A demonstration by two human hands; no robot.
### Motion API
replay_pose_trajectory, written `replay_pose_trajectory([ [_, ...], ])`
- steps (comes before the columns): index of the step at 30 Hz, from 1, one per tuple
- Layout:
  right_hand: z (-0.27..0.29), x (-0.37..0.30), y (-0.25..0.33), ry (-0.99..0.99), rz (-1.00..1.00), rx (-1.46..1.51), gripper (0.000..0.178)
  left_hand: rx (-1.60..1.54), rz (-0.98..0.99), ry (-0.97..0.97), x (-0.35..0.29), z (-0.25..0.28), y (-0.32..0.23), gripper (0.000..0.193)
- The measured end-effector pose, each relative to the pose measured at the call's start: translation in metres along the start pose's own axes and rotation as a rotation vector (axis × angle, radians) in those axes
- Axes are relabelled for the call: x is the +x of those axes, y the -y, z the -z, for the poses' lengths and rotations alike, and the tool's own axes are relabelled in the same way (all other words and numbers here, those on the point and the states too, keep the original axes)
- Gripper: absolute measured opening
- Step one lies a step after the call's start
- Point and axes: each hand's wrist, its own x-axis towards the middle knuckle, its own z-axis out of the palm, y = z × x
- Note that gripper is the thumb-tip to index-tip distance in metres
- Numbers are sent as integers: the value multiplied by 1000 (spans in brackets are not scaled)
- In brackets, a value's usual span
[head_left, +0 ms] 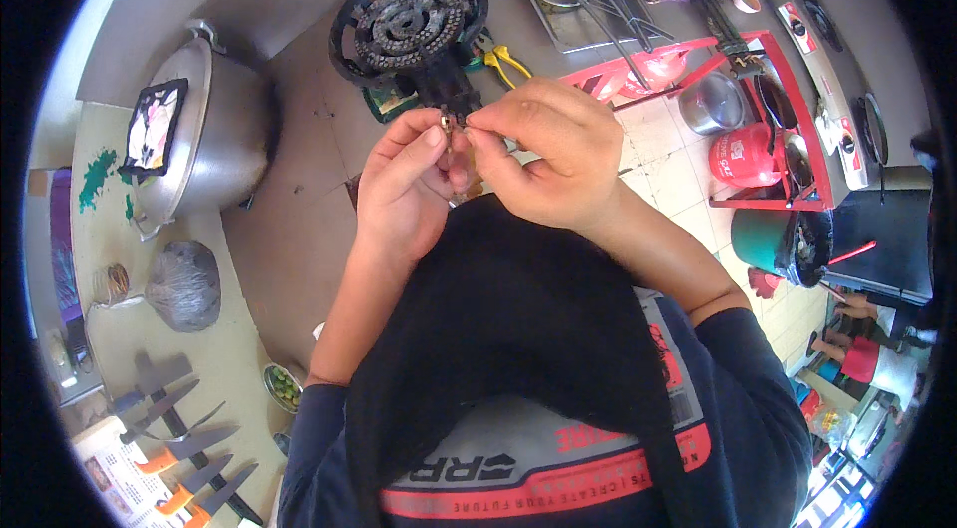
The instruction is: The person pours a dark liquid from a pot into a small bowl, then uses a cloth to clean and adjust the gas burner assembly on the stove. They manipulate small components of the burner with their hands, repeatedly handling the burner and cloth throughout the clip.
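My left hand [407, 184] is closed, pinching a small metal piece [447, 122] between thumb and fingertips. Against it comes my right hand [558, 149], its thumb and forefinger pressed together; whatever they grip is too small to name. Both hands meet in front of my chest, just short of a black cast-iron gas burner [409, 21] with ringed holes. Yellow-handled pliers [506, 65] lie beside the burner's neck. Behind the hands, the lower end of the burner is partly hidden.
A large lidded metal pot [234, 129] stands at left, with knives [189, 448] on a wall strip nearer me. A metal tray [578, 24] holds a strainer. At right are a red-framed stand [817, 144] and a red gas cylinder [743, 157]. People [882, 363] are farther right.
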Motion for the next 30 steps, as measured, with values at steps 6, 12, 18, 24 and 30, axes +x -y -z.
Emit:
replay_pose_trajectory([
  [6, 6, -8, -2, 23, 13, -76, 16, 15, -30, 69, 0, -8, 4, 16],
  [12, 7, -13, -1, 26, 95, -193, 14, 121, -102, 34, 0, -14, 11, 16],
  [18, 9, -21, 0, 56, -470, 208, 8, 188, -148, 60, 3, -10, 14, 17],
  [24, 11, -24, -3, 169, -578, 282, 6, 273, -193, -24, 2, -10, 15, 11],
  [30, 3, -26, -6, 93, -533, 259, 6, 184, -111, -84, 0, -14, 11, 26],
])
